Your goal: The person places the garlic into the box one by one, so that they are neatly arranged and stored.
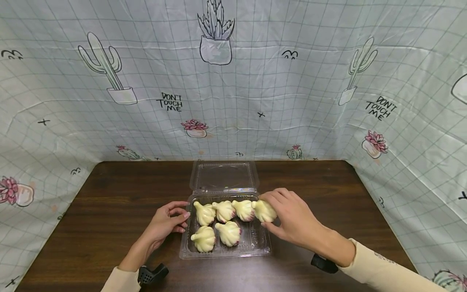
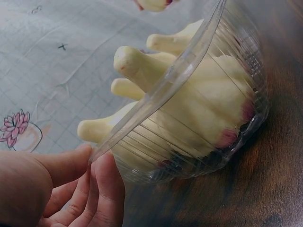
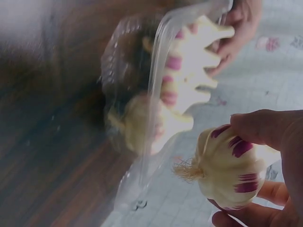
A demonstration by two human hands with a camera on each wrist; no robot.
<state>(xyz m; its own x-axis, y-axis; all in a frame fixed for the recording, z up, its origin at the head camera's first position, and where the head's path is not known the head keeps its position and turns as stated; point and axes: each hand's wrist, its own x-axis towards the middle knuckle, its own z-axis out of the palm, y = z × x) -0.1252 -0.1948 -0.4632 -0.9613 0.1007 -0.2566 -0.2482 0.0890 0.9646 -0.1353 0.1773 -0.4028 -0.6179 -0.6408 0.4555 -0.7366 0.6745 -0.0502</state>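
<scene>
A clear plastic clamshell container (image 1: 251,241) stands on the table with its lid tipped back. Several garlic bulbs (image 1: 204,239) sit inside it, three along the far row and two in the near row. My left hand (image 1: 166,223) pinches the container's left rim between thumb and fingers, as the left wrist view shows. With thumb and fingertips my right hand (image 1: 293,219) grips another garlic bulb (image 3: 232,170), cream with purple streaks and dry roots. That bulb is held by the container's far right corner, apart from the rim in the right wrist view.
The hinged clear lid (image 1: 223,175) lies open towards the back of the dark wooden table (image 1: 120,202). Behind and at both sides hangs a pale checked curtain (image 1: 233,105) with cactus drawings, meeting the table's edges.
</scene>
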